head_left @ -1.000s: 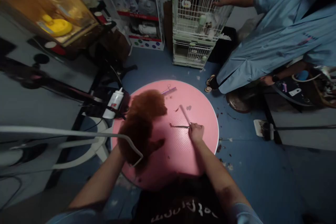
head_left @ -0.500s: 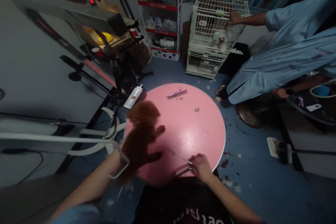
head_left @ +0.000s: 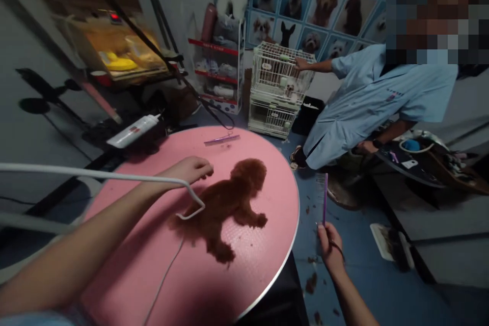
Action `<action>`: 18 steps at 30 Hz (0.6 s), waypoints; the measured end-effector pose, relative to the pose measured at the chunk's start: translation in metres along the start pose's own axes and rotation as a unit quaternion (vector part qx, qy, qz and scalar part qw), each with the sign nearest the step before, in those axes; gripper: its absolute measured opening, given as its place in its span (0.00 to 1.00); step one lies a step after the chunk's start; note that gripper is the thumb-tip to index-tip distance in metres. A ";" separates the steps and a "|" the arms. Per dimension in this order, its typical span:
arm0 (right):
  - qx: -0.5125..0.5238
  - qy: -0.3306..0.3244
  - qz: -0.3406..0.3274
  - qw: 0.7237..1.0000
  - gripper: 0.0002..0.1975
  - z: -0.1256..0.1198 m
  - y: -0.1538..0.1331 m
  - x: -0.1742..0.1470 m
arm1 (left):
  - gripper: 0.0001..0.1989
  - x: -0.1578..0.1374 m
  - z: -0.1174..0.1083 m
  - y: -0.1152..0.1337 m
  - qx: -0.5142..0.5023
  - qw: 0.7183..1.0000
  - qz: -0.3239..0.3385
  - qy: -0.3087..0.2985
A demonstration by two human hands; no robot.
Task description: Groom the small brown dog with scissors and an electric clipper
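A brown curly-haired dog (head_left: 229, 193) is on the round pink grooming table (head_left: 275, 168), its head toward the far right. Just behind its back, over the tabletop, my left hand (head_left: 191, 169) has its fingers curled, apart from the dog, with nothing visible in them. Beyond the table's right edge, my right hand (head_left: 331, 247) grips a purple-backed comb (head_left: 325, 198) that points up. A dark curved loop rests about the fingers of that hand; I cannot tell what it belongs to. Another purple comb (head_left: 221, 140) lies near the table's far edge, with a scissor-like ring beside it.
A white grooming arm (head_left: 95, 170) crosses over my left forearm, and its end loops in front of the dog's rear. A white bottle (head_left: 133, 131) lies left of the table. Beyond are stacked cages (head_left: 280, 86) and a person in a blue smock (head_left: 351, 97). Hair litters the floor.
The dog has turned from the left edge to face right, nearer the table's middle. My left hand has come off it. My right hand has moved outward past the table, raising the comb.
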State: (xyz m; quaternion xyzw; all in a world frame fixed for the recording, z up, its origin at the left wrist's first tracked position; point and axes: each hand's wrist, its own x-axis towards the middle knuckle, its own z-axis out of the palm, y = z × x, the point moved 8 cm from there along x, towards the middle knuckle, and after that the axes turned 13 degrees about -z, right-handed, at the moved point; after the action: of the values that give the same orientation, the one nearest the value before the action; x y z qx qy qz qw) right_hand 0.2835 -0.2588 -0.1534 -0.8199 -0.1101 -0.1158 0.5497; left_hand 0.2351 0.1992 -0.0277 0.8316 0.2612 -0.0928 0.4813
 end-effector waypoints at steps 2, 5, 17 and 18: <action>0.062 0.005 -0.001 0.998 0.21 0.017 0.005 0.011 | 0.14 -0.026 0.022 -0.029 -0.030 0.999 -0.026 -0.014; 0.193 0.018 0.034 0.980 0.21 0.046 0.005 0.010 | 0.18 -0.069 0.065 -0.077 -0.165 0.983 -0.077 0.029; 0.483 -0.075 0.170 0.855 0.17 0.165 -0.033 -0.049 | 0.29 0.003 0.112 -0.050 -0.404 0.912 0.071 -0.007; 0.485 -0.073 0.169 0.855 0.16 0.165 -0.033 -0.053 | 0.25 0.012 0.119 -0.049 -0.387 0.920 0.058 0.007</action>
State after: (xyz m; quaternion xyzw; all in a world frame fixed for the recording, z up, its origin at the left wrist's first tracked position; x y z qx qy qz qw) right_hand 0.2348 -0.0969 -0.2018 -0.4612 -0.0514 0.1069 0.8793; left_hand 0.2309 0.1217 -0.1309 0.5950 0.2318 0.0493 0.7680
